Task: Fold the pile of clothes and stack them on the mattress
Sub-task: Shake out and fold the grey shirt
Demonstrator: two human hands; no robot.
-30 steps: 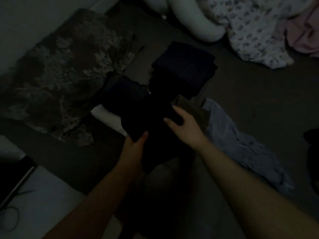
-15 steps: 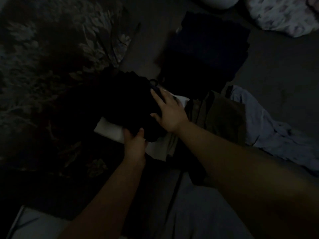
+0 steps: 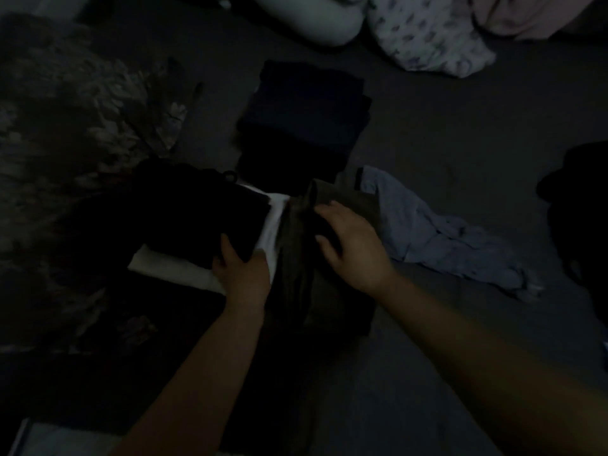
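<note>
Gripping black garment [image 3: 197,215] | left hand [image 3: 243,274] | folds lost in dark

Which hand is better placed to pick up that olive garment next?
Right. The right hand already lies spread on the olive garment, while the left hand grips the black folded garment beside it.

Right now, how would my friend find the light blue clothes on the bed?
Start at the right hand in the middle of the grey mattress. Just beyond it, on its right, lies the light blue garment, crumpled and unfolded. Everything folded beside it is black, white or olive.
</note>
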